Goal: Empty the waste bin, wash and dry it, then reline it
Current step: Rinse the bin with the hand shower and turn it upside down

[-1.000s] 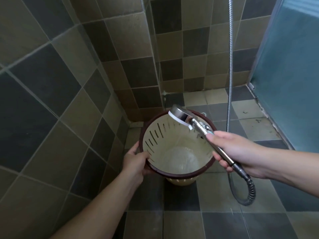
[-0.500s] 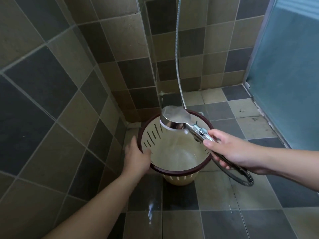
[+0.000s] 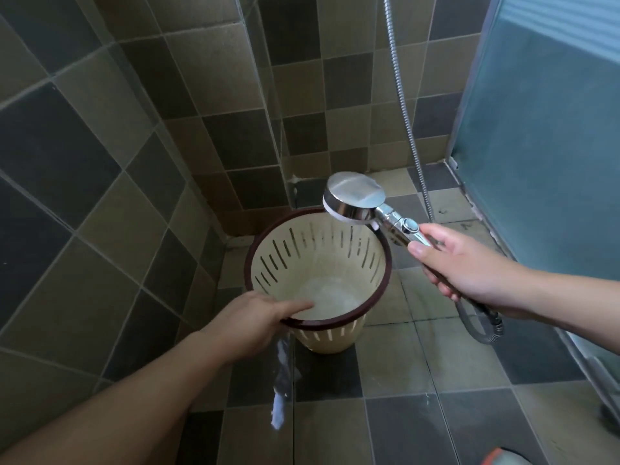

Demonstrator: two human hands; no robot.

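Note:
A cream slotted waste bin with a dark brown rim stands on the tiled shower floor, with water pooled in its bottom. My left hand grips the near rim, thumb inside the bin. My right hand holds the chrome shower head by its handle. The head hangs over the bin's far right rim and sprays water down into it. Water runs out of the bin below my left hand and down onto the floor.
Tiled walls close in on the left and at the back. A frosted glass panel stands on the right. The metal shower hose hangs along the back wall and loops under my right wrist. An orange object shows at the bottom right.
My left hand slid along the rim from the left side to the near side. The shower head rose and moved right. Water now spills from the bin onto the floor.

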